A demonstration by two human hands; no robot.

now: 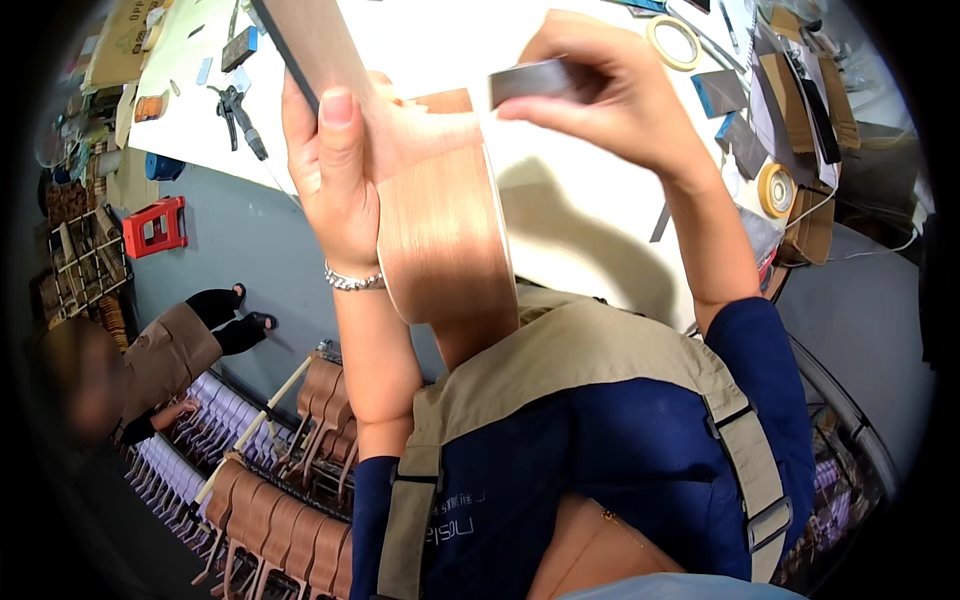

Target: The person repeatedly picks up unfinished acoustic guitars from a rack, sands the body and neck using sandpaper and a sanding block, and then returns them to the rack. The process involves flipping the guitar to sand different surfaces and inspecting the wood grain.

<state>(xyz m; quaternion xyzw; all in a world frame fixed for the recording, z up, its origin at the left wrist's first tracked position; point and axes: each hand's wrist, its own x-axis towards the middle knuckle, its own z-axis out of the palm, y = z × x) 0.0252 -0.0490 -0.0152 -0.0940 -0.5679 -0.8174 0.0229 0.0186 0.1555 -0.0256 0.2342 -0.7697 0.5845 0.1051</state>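
Note:
My left hand (335,190) is wrapped round a curved wooden piece (440,210), thumb on its near face. The piece has a broad bent lower part with brown grain and a long, paler arm with a dark edge that runs up to the top left. Its lower end hangs close to my apron (590,345). Right of the wood and apart from it, my right hand (640,110) pinches a flat dark grey block (540,82), which looks like a sanding block. That hand is slightly blurred.
Beyond is a white-topped table (590,215). Tape rolls (674,43) and blue-and-grey blocks (720,92) lie at its right, a black clamp-like tool (238,120) at left. Racks of curved wooden pieces (280,530) stand lower left, near another person (165,350). A red stool-like object (155,228) sits on the floor.

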